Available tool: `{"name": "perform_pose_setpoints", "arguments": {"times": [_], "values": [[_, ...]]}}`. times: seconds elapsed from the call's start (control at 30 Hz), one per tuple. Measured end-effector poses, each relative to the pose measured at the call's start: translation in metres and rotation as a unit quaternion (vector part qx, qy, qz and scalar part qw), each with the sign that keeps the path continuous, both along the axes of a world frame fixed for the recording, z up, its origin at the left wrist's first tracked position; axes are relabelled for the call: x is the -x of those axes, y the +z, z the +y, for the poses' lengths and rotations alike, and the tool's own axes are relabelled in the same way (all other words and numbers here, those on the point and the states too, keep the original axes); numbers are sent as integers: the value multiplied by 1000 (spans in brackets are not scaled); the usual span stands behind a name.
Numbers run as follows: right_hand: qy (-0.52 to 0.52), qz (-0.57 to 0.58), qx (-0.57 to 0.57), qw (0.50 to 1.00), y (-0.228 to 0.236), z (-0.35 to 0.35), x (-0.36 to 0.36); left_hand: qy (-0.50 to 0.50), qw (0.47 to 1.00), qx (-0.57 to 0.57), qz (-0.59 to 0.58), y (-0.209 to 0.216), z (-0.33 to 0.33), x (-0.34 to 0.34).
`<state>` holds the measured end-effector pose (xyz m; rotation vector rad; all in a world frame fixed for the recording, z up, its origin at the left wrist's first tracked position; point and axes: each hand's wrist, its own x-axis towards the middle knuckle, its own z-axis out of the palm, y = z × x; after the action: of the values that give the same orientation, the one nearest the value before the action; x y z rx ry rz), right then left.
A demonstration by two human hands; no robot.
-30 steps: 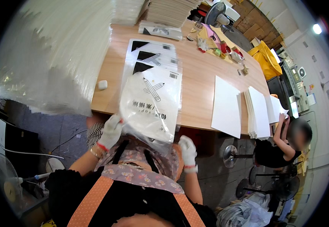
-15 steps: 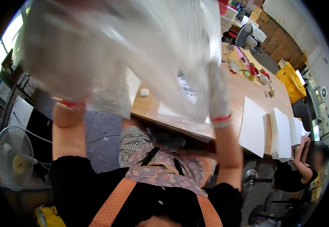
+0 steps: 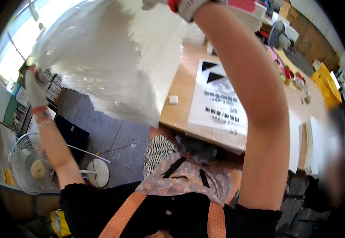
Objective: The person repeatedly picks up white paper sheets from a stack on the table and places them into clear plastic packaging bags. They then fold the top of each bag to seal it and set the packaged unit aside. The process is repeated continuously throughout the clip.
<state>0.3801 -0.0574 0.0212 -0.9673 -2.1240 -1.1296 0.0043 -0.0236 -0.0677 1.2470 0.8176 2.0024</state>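
So you've got both arms stretched way out over that big pile of cloudy, see-through plastic sleeves (image 3: pixel 101 59), which covers the left end of the light wood-grain desk (image 3: pixel 181 93) and pokes out past its edge. Your left hand (image 3: pixel 37 83), in a white knit glove with a red cuff, is right by the pile's outer left edge; can't tell if the fingers are pinching any plastic. Your right hand (image 3: pixel 153 3), gloved the same way, is up by the far side and partly cut off by the top of the view, so no telling what it's gripping, if anything. On the desk beside the pile there's a small rounded white block (image 3: pixel 173 99), then flat white printed packets (image 3: pixel 217 109) with black corner triangles, overlapping each other. Thick white sheets (image 3: pixel 312 146) lie further right, past your forearm. Roomwise, you've got grey flooring (image 3: pixel 108 113), a white caged fan (image 3: pixel 31 164) at lower left, bright windows (image 3: pixel 15 35) upper left, and a slouchy yellow bag (image 3: pixel 325 85) beyond the desk's far right side.
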Motion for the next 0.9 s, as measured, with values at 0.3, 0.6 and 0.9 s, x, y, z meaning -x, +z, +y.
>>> {"name": "perform_pose_setpoints", "arguments": {"times": [0.3, 0.6, 0.9], "values": [[220, 225, 301, 900, -89, -109, -87, -316, 777, -134, 528, -319, -133, -271], [-67, 849, 304, 428, -401, -326, -139, -254, 575, -125, 768, -392, -98, -451], [-304, 762, 224, 527, -525, -427, -96, -384, 661, -192, 616, -381, -150, -417]]}}
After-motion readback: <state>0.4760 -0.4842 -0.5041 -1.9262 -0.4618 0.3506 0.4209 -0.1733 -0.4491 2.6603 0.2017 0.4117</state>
